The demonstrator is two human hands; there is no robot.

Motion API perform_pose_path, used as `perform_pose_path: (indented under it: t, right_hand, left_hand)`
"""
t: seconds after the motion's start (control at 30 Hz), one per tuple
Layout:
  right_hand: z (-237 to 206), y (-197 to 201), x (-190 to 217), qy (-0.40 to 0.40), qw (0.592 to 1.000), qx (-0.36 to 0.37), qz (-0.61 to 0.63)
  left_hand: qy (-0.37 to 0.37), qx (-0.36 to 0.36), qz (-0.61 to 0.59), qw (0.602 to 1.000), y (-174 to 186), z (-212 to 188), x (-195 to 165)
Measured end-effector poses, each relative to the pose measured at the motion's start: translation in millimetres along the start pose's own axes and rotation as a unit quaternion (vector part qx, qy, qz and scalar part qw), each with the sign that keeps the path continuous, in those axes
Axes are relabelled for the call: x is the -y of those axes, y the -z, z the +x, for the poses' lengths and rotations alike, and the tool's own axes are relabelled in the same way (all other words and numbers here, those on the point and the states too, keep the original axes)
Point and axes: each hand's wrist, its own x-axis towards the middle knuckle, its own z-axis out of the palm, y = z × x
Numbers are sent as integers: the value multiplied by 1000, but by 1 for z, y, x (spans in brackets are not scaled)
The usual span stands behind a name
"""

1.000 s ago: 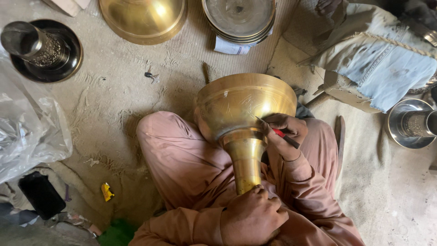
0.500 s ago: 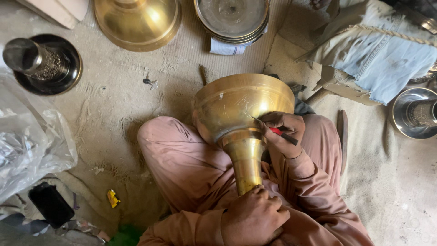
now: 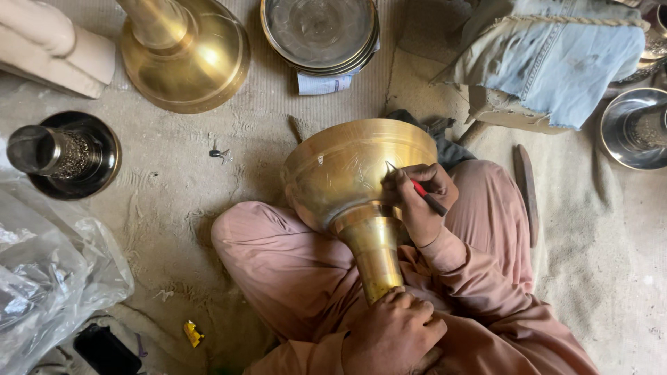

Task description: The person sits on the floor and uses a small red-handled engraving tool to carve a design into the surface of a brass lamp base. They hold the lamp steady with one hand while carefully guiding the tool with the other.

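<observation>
The left hand (image 3: 392,333) is closed over the narrow end of the brass vessel's (image 3: 354,180) stem, low in the lap. The right hand (image 3: 417,201) is closed on a red-handled tool (image 3: 417,187), its dark point touching the bowl's outer wall. The vessel lies tilted across the folded legs, bowl away from the body and stem toward it, resting on the pink-clothed thigh.

It looks to be stiff sheet metal, fairly heavy for its size and top-heavy, since the wide bowl far outweighs the slim stem. The polished wall is probably slippery, so the stem end and the collar where bowl meets stem seem the surest places to hold; the thigh carries much of the weight. It should not break, but the bright surface would likely scratch or dent if knocked.

The vessel is golden yellow, with a round, deep bowl, a stepped collar and a tapering stem. Faint scratched lines show on the wall near the tool's point.

On the floor (image 3: 180,187) lie a second brass vessel (image 3: 187,55) turned over, a stack of metal plates (image 3: 319,31), a dark stand (image 3: 66,156), a plastic bag (image 3: 48,271) and blue cloth (image 3: 556,55).
</observation>
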Motion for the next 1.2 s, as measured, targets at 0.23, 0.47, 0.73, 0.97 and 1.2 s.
perform_pose_path:
  t: [0.23, 0.47, 0.73, 0.97, 1.2]
  right_hand:
    - [7, -1, 4, -21, 1000, 5, 10]
    - [10, 0, 3, -24, 999, 11, 25]
    - [11, 4, 1, -7, 999, 39, 22]
    - [11, 5, -1, 28, 997, 73, 25]
    - [12, 3, 1, 71, 992, 97, -39]
  left_hand:
    - [-1, 10, -6, 1000, 1, 2, 0]
    - [-8, 25, 4, 1000, -2, 4, 1]
    - [-3, 24, -12, 1000, 0, 5, 0]
    - [-8, 29, 4, 1000, -3, 4, 1]
    - [1, 20, -11, 1000, 0, 4, -1]
